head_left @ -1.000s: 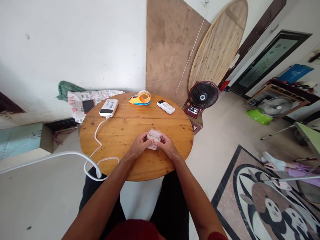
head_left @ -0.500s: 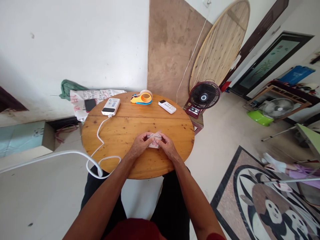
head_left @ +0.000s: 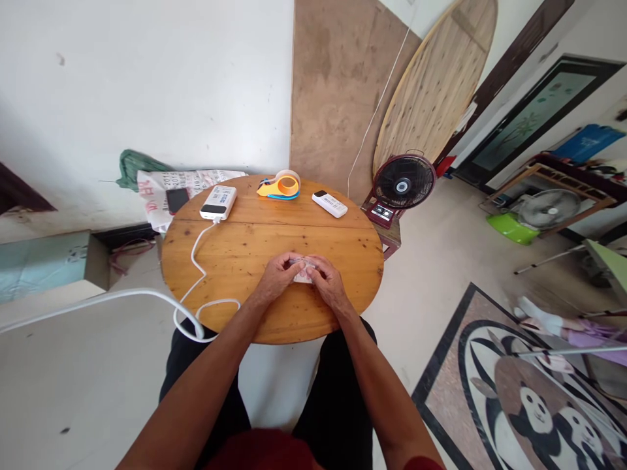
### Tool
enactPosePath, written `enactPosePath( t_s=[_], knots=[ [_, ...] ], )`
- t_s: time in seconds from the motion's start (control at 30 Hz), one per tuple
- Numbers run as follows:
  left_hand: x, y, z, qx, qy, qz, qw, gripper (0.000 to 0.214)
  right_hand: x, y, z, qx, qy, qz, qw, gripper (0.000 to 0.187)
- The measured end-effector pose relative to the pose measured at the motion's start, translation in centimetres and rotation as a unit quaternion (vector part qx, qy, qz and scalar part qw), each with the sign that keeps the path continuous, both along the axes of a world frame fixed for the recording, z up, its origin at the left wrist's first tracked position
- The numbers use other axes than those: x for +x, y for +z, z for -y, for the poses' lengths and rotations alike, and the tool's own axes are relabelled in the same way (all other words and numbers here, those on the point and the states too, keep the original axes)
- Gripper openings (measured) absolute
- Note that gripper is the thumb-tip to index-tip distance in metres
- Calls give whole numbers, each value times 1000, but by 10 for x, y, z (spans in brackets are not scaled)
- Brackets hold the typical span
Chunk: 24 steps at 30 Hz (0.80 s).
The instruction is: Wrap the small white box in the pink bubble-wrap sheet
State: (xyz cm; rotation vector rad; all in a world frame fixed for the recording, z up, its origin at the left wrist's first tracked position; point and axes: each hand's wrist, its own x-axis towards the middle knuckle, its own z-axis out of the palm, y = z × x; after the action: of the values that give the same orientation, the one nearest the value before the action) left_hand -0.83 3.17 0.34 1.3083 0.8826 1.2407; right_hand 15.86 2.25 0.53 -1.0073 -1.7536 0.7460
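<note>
Both my hands meet near the middle of a round wooden table (head_left: 235, 254). My left hand (head_left: 277, 276) and my right hand (head_left: 329, 284) are closed together round a small pale, pinkish bundle (head_left: 303, 271), which looks like folded paper or a small packet. Fingers cover most of it, so I cannot make out what it is. It lies low on the tabletop between my thumbs.
On the far side of the table lie a white power bank (head_left: 218, 202) with a white cable (head_left: 198, 261) trailing off the near edge, an orange tape dispenser (head_left: 279, 186) and a white remote (head_left: 330, 203). A floor fan (head_left: 402, 185) stands to the right, a printed sack (head_left: 166, 189) to the left.
My hands have pressed closer over the bundle, which now shows less and lies flatter on the table. The view has shifted slightly.
</note>
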Motion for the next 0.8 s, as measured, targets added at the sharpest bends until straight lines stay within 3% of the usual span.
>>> enactPosePath(
  t_s=[0.17, 0.47, 0.8],
  knots=[
    [2, -1, -1, 4, 47, -36, 998, 30, -2, 3, 2, 16, -7, 33, 999, 30],
    [6, -3, -2, 12, 51, -32, 998, 27, -3, 0, 1, -4, -9, 60, 998, 36],
    [0, 9, 4, -53, -10, 15, 998, 35, -4, 1, 1, 20, 11, 50, 999, 33]
  ],
)
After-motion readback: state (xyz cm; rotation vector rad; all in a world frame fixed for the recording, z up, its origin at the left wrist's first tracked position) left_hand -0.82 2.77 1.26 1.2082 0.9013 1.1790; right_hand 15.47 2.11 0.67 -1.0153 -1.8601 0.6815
